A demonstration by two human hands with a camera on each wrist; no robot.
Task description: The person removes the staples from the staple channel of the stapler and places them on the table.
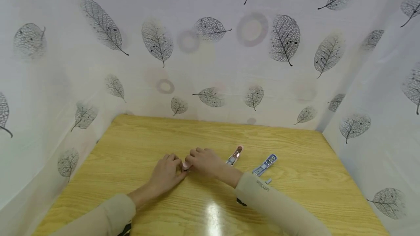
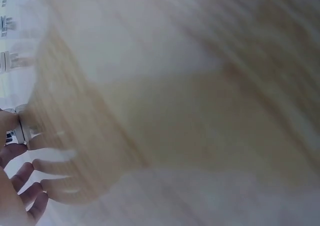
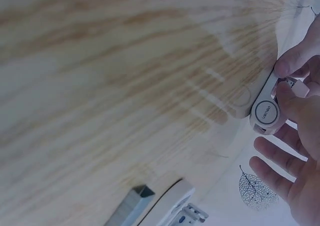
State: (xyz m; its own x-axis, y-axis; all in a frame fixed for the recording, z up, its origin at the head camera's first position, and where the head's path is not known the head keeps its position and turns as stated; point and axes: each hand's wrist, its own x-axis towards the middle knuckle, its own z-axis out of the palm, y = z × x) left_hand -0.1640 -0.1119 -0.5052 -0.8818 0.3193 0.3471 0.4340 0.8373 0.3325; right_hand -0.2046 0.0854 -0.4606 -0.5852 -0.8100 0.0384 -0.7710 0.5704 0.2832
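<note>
Both hands meet near the middle of the table, at a small pale stapler [image 1: 186, 165]. In the right wrist view the stapler [image 3: 266, 112] shows a round logo on its side. My left hand [image 1: 165, 174] pinches it from the left between thumb and forefinger, the other fingers spread apart in the left wrist view. From the right, my right hand [image 1: 205, 163] grips it with thumb and fingertips. Fingers hide part of its body.
To the right of the hands lie a pink stapler [image 1: 234, 155], partly behind the right forearm, and a blue stapler [image 1: 265, 165]. A short grey staple strip [image 1: 268, 181] is beside the blue one. Leaf-patterned curtains [image 1: 210, 61] surround the wooden table [image 1: 108, 163].
</note>
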